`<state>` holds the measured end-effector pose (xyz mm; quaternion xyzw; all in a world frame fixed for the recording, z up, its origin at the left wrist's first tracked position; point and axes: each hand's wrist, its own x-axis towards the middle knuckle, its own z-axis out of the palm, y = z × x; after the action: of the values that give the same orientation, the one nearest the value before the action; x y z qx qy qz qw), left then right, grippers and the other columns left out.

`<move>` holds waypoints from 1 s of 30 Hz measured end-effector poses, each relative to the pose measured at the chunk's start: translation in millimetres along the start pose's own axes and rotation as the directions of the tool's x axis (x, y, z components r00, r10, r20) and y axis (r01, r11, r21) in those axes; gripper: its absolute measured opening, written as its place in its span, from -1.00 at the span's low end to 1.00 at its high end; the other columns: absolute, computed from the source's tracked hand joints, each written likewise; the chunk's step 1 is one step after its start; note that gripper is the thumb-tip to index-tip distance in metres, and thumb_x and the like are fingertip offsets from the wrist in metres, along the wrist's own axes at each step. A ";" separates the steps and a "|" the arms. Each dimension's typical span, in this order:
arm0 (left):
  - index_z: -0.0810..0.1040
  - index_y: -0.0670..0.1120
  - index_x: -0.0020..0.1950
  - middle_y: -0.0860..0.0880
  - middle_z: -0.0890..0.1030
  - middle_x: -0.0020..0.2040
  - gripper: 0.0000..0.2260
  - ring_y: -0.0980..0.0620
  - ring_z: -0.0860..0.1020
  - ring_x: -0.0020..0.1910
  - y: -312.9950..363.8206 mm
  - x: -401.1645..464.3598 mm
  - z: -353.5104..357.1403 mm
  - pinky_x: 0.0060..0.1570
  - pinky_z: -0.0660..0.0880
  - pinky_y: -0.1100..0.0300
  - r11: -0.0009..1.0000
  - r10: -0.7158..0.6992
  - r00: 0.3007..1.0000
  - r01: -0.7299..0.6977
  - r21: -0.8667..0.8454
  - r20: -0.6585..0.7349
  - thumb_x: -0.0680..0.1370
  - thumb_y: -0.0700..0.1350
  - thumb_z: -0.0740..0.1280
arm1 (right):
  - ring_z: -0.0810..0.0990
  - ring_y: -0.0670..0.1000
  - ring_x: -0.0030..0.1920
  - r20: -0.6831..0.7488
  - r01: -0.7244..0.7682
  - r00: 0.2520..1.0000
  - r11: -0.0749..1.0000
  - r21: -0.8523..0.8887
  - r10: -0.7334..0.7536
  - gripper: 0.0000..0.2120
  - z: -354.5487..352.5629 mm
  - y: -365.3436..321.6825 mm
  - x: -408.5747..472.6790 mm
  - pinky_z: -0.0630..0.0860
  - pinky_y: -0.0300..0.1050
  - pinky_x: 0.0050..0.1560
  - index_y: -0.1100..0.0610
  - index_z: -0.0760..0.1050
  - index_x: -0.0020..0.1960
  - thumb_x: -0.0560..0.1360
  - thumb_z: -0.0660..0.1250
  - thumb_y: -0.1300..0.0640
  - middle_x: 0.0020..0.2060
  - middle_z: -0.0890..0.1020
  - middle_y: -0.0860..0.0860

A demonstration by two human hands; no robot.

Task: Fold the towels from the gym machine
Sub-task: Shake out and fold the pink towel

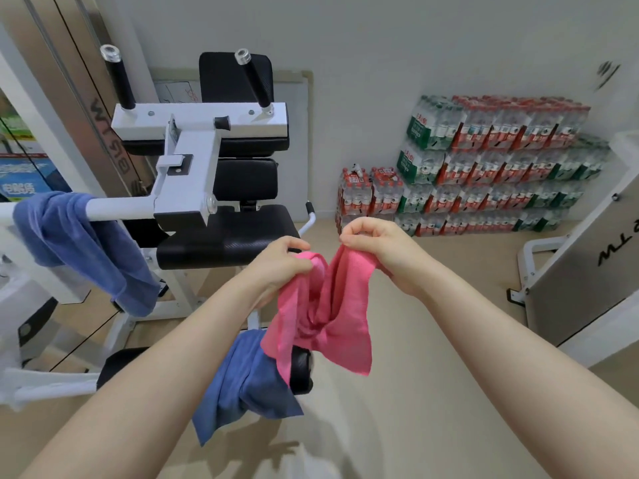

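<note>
Holding a crumpled pink cloth towel (325,312) up in front of me, I pinch its top edge with both hands: my left hand (280,261) clamped on one bunched corner, my right hand (377,247) on the other, close together. It hangs above a blue towel (242,382) draped over the black padded roller (300,371). Far left, another blue towel (79,243) hangs on the white gym machine (186,160) bar.

Pink towel (321,305) — matt woven cloth; seat (228,236) — glossy.
</note>
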<state>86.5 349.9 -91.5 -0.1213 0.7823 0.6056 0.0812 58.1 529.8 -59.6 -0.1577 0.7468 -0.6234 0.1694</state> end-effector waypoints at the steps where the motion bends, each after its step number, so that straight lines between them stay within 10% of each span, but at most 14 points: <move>1: 0.48 -0.06 0.10 -0.04 0.49 -0.20 -0.70 0.06 0.46 -0.39 -1.2 -0.8 -0.6 -0.44 0.36 0.27 1.000 0.005 1.000 -0.005 -0.012 -0.019 0.41 -0.30 0.32 | 0.47 -0.11 -0.38 0.034 -0.019 0.999 0.999 0.040 0.018 -0.86 1.2 -1.7 -1.1 0.44 -0.26 -0.29 0.08 0.54 -0.19 0.51 0.29 0.25 -0.37 0.53 -0.03; 5: 0.42 -0.08 0.14 -0.13 0.53 -0.13 -0.58 -0.04 0.50 -0.31 -5.1 -5.7 -2.7 -0.28 0.44 0.12 0.999 0.025 0.999 -0.023 -0.034 0.045 0.36 -0.41 0.31 | 0.64 -0.12 -0.15 0.131 -0.023 0.991 0.999 0.033 0.018 -0.84 6.1 -3.0 -4.7 0.53 -0.18 0.01 0.03 0.57 -0.04 0.47 0.31 0.25 -0.20 0.67 -0.06; 14: 0.56 -0.09 0.00 -0.09 0.65 -0.08 -0.88 0.03 0.60 -0.15 -8.4 -10.2 -6.2 -0.17 0.50 0.23 0.994 0.108 0.992 -0.107 -0.018 0.065 0.52 -0.26 0.31 | 0.49 -0.07 -0.20 -0.145 0.162 0.941 0.782 -0.601 -0.306 -0.80 18.3 0.4 -4.4 0.37 -0.18 -0.14 -0.05 0.50 -0.21 0.47 0.28 0.24 -0.19 0.57 -0.01; 19: 0.57 -0.13 -0.17 -0.05 0.54 -0.32 -0.82 0.09 0.47 -0.40 -7.7 -7.1 0.7 -0.43 0.41 0.30 0.992 0.036 0.989 -0.053 -0.115 -0.143 0.58 -0.11 0.27 | 0.51 -0.02 -0.19 -0.005 0.155 0.983 0.833 -0.531 -0.186 -0.82 17.0 -1.0 -9.8 0.49 0.02 -0.07 0.01 0.46 -0.20 0.51 0.21 0.24 -0.20 0.59 0.04; 25: 0.61 -0.14 0.03 -0.10 0.63 -0.16 -0.79 0.03 0.56 -0.24 -4.5 -12.2 15.0 -0.27 0.53 0.25 0.855 0.021 0.998 -0.046 -0.516 -0.053 0.60 -0.10 0.22 | 0.47 0.02 -0.23 0.041 0.160 0.985 0.808 -0.566 -0.166 -0.88 34.0 -0.6 -10.5 0.37 -0.07 -0.18 0.18 0.50 -0.15 0.51 0.25 0.16 -0.26 0.56 0.10; 30: 0.62 -0.13 0.08 -0.07 0.67 -0.10 -0.80 0.10 0.60 -0.17 -8.3 -21.6 31.0 -0.19 0.54 0.32 0.833 0.142 0.988 -0.154 -0.531 -0.063 0.59 -0.18 0.22 | 0.50 -0.03 -0.23 -0.115 0.110 0.975 0.862 -0.495 -0.190 -0.82 36.7 -1.0 -3.9 0.41 -0.19 -0.20 0.20 0.57 -0.17 0.48 0.35 0.08 -0.24 0.63 0.13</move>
<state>108.9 379.9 -101.1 -0.0845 0.5908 0.8023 -0.0111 78.1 499.2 -64.5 -0.2026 0.8758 -0.4379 0.0148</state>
